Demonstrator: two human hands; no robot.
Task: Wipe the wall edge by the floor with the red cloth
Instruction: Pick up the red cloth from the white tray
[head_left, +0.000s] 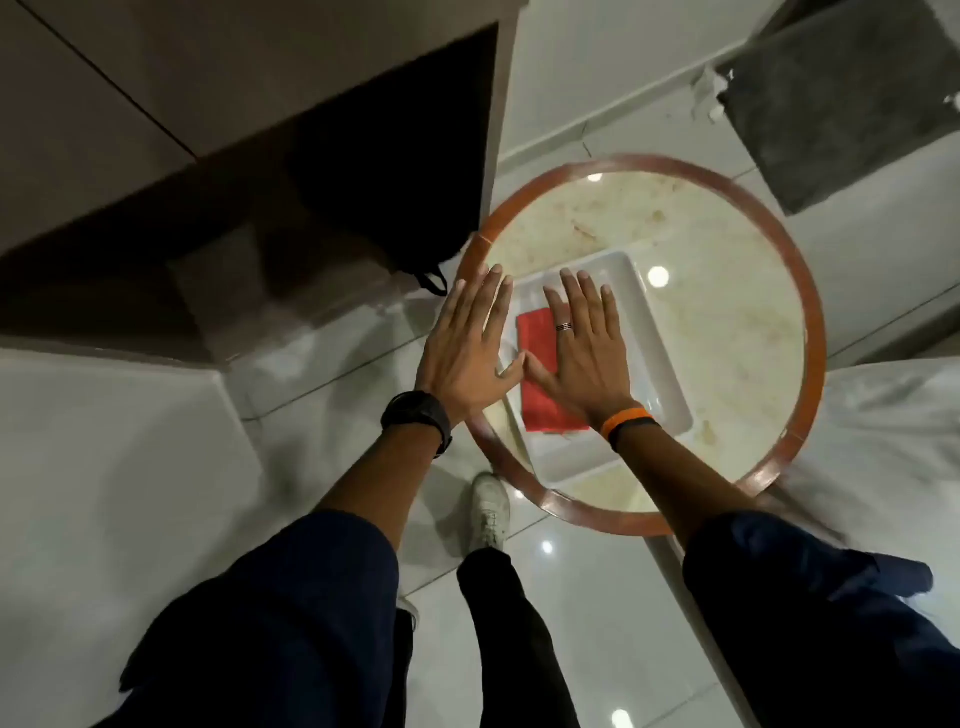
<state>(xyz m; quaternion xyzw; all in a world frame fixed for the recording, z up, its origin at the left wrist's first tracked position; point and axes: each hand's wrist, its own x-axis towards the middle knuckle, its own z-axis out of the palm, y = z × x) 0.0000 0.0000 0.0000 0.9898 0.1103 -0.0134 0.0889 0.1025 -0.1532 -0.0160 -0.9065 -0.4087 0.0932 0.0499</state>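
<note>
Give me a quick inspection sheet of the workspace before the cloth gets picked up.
Surface: round marble-look table top with a reddish wooden rim, faintly stained.
Job's things: folded red cloth lying in a white rectangular tray on the table; wall edge by the floor not yet touched.
Clutter: nothing seen on the table besides the tray.
Grippers: left hand and right hand open, fingers spread flat above the tray, thumbs meeting; the right hand covers part of the cloth; neither grips it.
Cables: nothing seen.
Surroundings: glossy white tiled floor, dark grey mat at the far right, dark bag in a cabinet recess on the left.
</note>
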